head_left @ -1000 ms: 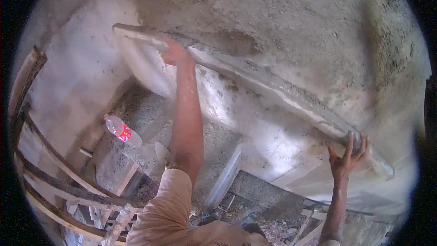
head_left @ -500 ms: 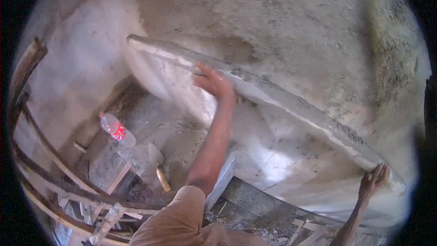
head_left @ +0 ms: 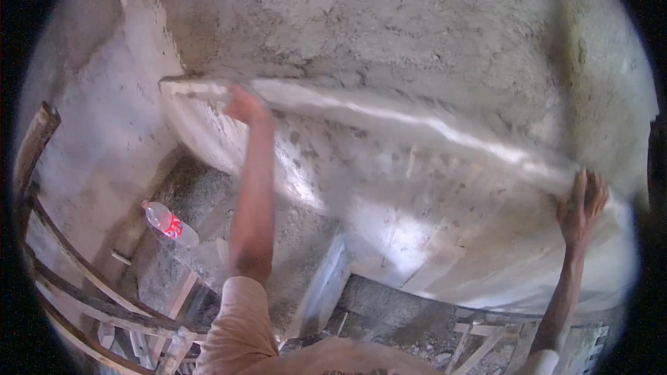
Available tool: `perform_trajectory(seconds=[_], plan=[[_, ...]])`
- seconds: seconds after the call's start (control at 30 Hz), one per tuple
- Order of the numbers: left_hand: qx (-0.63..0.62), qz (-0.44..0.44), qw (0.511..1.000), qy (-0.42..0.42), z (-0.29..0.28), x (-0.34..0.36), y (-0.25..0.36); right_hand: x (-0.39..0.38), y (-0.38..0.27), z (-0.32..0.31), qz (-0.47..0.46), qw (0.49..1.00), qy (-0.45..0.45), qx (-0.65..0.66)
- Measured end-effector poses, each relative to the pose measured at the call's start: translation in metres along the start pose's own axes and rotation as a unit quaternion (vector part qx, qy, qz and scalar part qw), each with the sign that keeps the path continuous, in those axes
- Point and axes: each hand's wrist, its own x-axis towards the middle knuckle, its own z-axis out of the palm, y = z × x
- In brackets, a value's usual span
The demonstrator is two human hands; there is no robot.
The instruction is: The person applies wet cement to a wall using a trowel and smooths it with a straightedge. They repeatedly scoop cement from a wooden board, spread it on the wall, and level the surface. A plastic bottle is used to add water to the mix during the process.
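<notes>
A long plasterer's straightedge (head_left: 438, 123), smeared with wet grey mortar, lies across the wall (head_left: 445, 28) and slopes down to the right. Near its left end my left hand (head_left: 249, 105) is closed round it, slightly blurred by motion. My right hand (head_left: 583, 205) grips it close to the right end, with the fingers bent over its upper edge. Above the straightedge the wall's plaster is rough and grey. Below it the surface is smoother and paler, with dark spots and a bright patch of light.
A clear plastic bottle with a red label (head_left: 171, 224) lies on the mortar-covered floor or platform at the left. Wooden poles (head_left: 90, 250) form a curved-looking frame at the left rim. A pale upright slab edge (head_left: 326, 285) stands below centre. Timber pieces (head_left: 479, 344) lie at lower right.
The straightedge's right end has risen, so it slopes less. My left hand has moved left along it and my right hand has gone up. The trowel seen before is now hidden behind my left arm.
</notes>
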Motion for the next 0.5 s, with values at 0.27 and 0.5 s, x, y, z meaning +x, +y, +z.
perform_trajectory(seconds=[0.27,0.5], plan=[[0.319,0.247,0.914,-0.039,0.019,0.016,-0.022,-0.010,0.017,-0.003,0.017,0.999,0.037,-0.025],[-0.053,-0.009,0.999,-0.005,0.060,0.049,0.081,0.151,-0.008,-0.034,-0.028,0.998,0.061,-0.002]])
